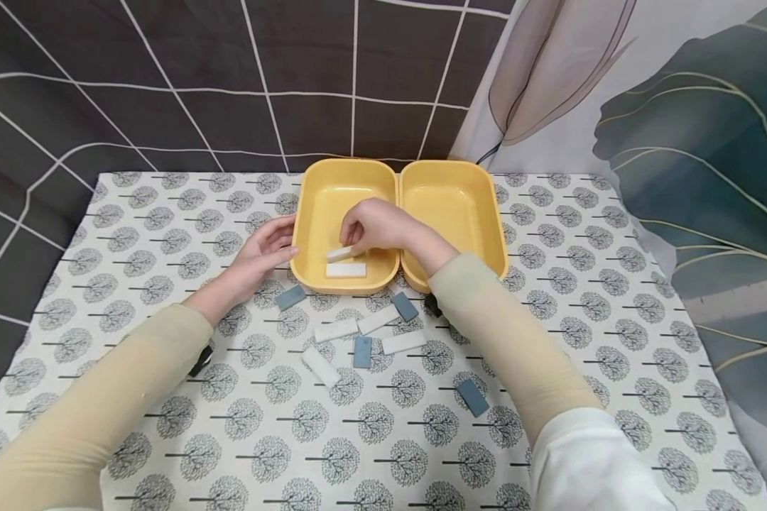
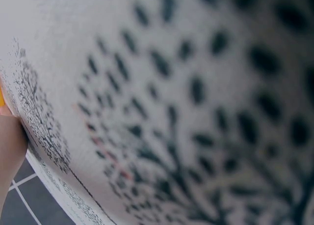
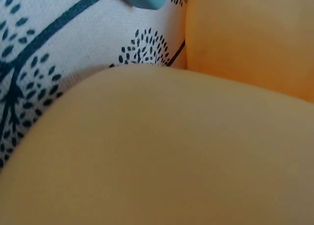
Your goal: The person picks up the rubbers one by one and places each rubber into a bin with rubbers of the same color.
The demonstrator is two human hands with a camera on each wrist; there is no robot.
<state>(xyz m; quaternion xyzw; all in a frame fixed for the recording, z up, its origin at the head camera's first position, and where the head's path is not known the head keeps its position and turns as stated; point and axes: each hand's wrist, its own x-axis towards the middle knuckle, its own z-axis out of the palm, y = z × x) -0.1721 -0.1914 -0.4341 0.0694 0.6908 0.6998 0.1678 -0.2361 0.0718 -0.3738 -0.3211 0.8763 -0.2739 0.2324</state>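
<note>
A yellow two-part box (image 1: 297,266) lies opened out on the table, its halves side by side. Inside the left half, my right hand (image 1: 376,226) pinches a small white block (image 1: 341,253) at its right end. Just in front of that block, a second white block (image 1: 346,270) lies flat on the box floor. My left hand (image 1: 262,252) rests against the outer left side of the box, thumb at the rim and fingers extended along the wall. The left wrist view shows mostly cloth, and a sleeve fills much of the right wrist view.
In front of the box lie several loose white blocks (image 1: 335,331) and several blue-grey blocks (image 1: 362,352). One blue-grey block (image 1: 472,397) lies apart, near the right forearm. A tree-patterned cloth (image 1: 262,426) covers the table. Behind stands a dark gridded backdrop (image 1: 307,121), with a curtain (image 1: 697,177) at the right.
</note>
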